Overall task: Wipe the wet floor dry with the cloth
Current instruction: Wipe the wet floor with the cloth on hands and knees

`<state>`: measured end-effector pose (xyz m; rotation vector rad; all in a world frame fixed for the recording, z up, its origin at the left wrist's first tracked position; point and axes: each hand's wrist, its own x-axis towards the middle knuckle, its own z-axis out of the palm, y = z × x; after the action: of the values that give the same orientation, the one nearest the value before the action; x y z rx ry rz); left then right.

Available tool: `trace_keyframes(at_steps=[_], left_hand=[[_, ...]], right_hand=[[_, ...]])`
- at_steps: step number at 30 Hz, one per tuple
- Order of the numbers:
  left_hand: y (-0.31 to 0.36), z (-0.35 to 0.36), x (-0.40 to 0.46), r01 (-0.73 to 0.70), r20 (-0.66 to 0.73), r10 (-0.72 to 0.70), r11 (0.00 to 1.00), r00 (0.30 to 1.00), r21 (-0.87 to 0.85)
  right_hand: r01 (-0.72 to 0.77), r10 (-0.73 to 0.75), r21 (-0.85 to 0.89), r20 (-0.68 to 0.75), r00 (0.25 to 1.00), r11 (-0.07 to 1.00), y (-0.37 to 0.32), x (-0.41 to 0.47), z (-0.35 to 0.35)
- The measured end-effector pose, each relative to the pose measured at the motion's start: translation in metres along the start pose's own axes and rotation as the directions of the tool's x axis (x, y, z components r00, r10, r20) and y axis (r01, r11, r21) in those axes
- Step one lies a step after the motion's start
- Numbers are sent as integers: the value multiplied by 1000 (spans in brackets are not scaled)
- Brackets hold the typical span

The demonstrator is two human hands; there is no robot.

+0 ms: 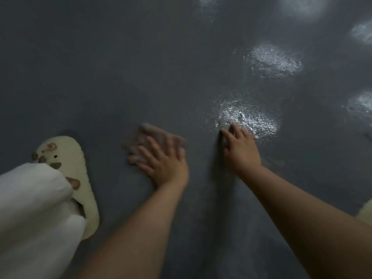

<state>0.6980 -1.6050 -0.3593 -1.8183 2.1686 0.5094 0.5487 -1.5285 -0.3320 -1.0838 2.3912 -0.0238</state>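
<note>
Down on the floor [100, 77], the left hand [163, 164] has its fingers [149, 150] spread straight and flat on a greyish-brown cloth [141, 137], pressing rather than gripping; the blur over fingers and cloth suggests a wiping stroke under way. Spread fingers likely serve to cover more cloth and keep it flat on the floor. The cloth lies just left of the nearest wet patch [249, 117], apart from it. The right hand [241, 150] sits at that patch's near edge, its fingertips on the floor beside a small pale object I cannot identify; whether it pinches that object is unclear, though the fingers look loosely extended, probably bracing the body. Both forearms reach forward and down, wrists low. More shining wet patches [275, 61] lie beyond the nearest one, so much wiping remains. Far left of the patch, a cream slipper [76, 178] and a white trouser leg [34, 208] show the person crouching.
</note>
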Motion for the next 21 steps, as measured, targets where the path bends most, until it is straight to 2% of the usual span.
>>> trace_keyframes(at_steps=[1,2,3,4,5,6,10,13,21], left_hand=[[15,8,-23,-194,80,189,980,979,55],[28,13,-43,-392,196,370,916,908,85],[38,13,-56,-542,306,494,835,814,93],[44,10,-61,-624,378,553,776,742,89],[47,4,-62,-651,415,564,753,713,94],[47,-4,-62,-645,432,550,757,714,103],[30,-45,-76,-594,437,493,794,752,128],[19,-74,-100,-596,417,496,789,761,150],[14,-121,-146,-582,327,536,811,778,58]], right_hand=[[-22,22,5,22,1000,1000,1,-8,0],[-48,47,18,43,998,999,2,-17,-1],[-74,71,37,62,996,997,4,-27,-4],[-95,91,53,77,993,994,5,-37,-8],[-113,107,64,94,990,992,7,-47,-13],[-122,114,66,105,988,990,8,-57,-19],[-127,121,79,72,990,989,8,-97,-48],[-137,133,103,47,990,985,0,-129,-66],[-73,87,123,-111,990,990,-19,-198,-86]])
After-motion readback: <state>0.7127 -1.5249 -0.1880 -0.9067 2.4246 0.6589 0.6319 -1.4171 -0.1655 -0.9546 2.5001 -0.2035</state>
